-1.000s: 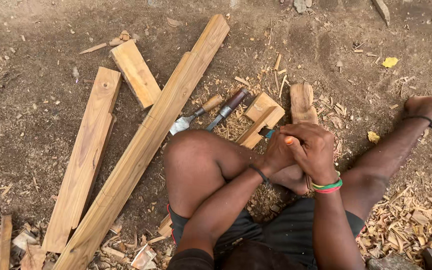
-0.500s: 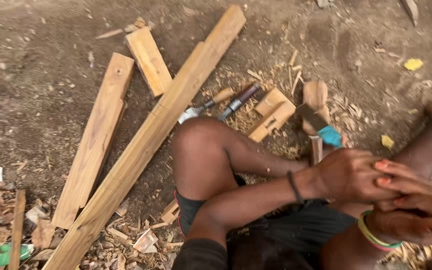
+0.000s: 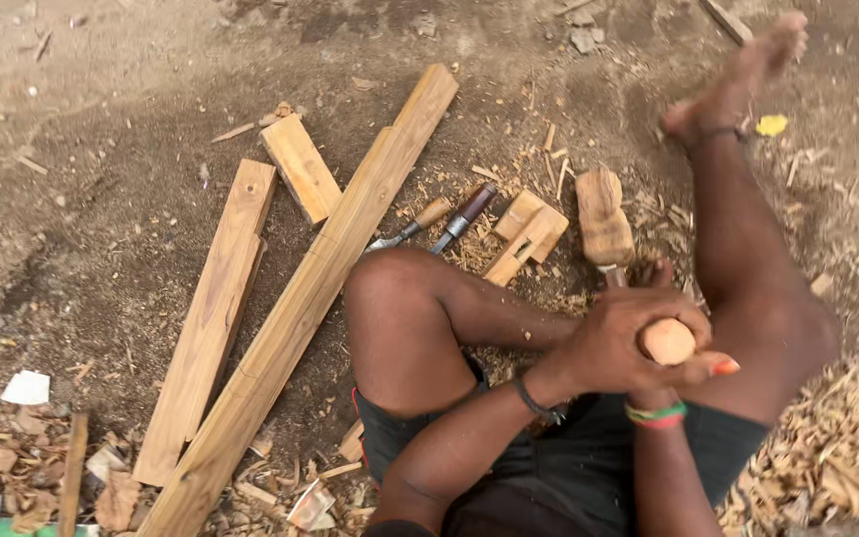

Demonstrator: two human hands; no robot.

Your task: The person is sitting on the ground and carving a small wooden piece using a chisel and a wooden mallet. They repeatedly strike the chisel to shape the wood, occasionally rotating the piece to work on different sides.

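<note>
I sit on the dirt with both legs bent. My left hand, with a dark band on its wrist, is wrapped around a round pale wooden handle. My right hand, with green and red bangles on its wrist, closes on the same handle from below and is mostly hidden. Just beyond my hands a chunky wooden mallet head lies on the ground. I cannot tell whether the handle belongs to it.
Two chisels and a notched wood block lie past my left knee. A long plank, a shorter board and a short block lie to the left. Wood shavings cover the ground at right.
My hands moved from a clasp low on the right to a grip on the wooden handle. My right leg has swung up. The view has shifted.
</note>
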